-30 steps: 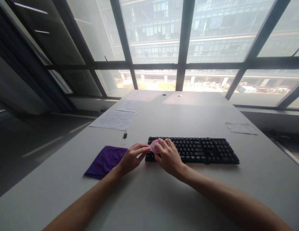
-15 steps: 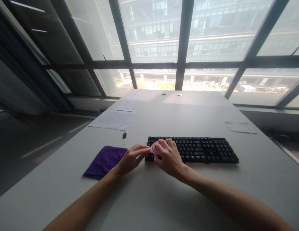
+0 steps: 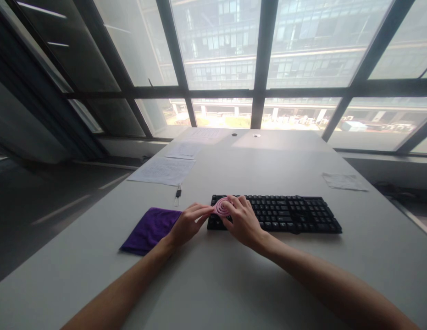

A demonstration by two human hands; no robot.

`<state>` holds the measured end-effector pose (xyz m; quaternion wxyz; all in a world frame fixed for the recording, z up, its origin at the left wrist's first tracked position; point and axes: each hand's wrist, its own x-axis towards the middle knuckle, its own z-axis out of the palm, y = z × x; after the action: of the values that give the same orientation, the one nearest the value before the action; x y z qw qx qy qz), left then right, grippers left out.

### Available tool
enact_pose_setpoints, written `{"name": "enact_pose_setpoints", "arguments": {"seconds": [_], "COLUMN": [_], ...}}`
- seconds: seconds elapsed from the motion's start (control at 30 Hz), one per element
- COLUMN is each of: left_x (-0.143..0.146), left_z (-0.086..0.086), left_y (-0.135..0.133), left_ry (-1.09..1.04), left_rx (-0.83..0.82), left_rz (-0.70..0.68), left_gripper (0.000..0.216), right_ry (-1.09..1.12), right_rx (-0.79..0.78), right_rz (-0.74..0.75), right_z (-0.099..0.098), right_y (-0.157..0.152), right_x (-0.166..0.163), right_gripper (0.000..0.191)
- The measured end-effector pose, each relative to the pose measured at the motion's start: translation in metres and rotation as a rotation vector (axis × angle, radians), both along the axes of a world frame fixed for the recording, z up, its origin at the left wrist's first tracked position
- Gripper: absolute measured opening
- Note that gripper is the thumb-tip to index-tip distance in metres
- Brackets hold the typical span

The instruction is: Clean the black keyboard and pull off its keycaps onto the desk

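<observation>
A small pink round piece with spiral rings (image 3: 220,207) is held over the left end of a black keyboard (image 3: 278,213). The fingertips of my left hand (image 3: 190,223) pinch its left edge. From the right, my right hand (image 3: 243,220) has its fingers closed on the piece's right side, with a fingertip near the middle of the rings. What kind of thing it is, I cannot make out. Beside my left wrist lies a folded purple cloth (image 3: 149,231), partly covered by the hand and forearm.
A small black tag-like item with a clear loop (image 3: 178,194) lies beyond the cloth. Sheets of paper (image 3: 163,171) are along the desk's left edge. A thin, crumpled-looking sheet (image 3: 344,182) rests at the right. Large windows (image 3: 220,46) stand behind the white desk (image 3: 261,169).
The pink piece has tipped so that its rings face me more fully, and it sits slightly higher. My right fingers have shifted slightly on it. The cloth and keyboard stay put.
</observation>
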<state>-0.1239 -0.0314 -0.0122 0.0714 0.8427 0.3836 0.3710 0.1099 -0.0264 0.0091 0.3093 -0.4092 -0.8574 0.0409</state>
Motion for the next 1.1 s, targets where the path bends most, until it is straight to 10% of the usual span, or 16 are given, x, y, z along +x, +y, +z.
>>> {"name": "enact_pose_setpoints", "arguments": {"seconds": [0.3, 0.5, 1.1], "left_x": [0.010, 0.013, 0.016], "left_z": [0.004, 0.003, 0.004], "left_y": [0.007, 0.003, 0.004], "left_ry": [-0.002, -0.010, -0.014], "left_rx": [0.033, 0.055, 0.015], "left_rz": [0.072, 0.108, 0.029], "left_gripper": [0.028, 0.029, 0.028], "right_ry": [-0.029, 0.012, 0.034], "right_rx": [0.023, 0.009, -0.013], "right_rz": [-0.012, 0.040, 0.137], "right_z": [-0.002, -0.009, -0.015], "right_y": [0.012, 0.018, 0.023], "right_x": [0.007, 0.009, 0.010], "right_gripper": [0.028, 0.061, 0.050]}}
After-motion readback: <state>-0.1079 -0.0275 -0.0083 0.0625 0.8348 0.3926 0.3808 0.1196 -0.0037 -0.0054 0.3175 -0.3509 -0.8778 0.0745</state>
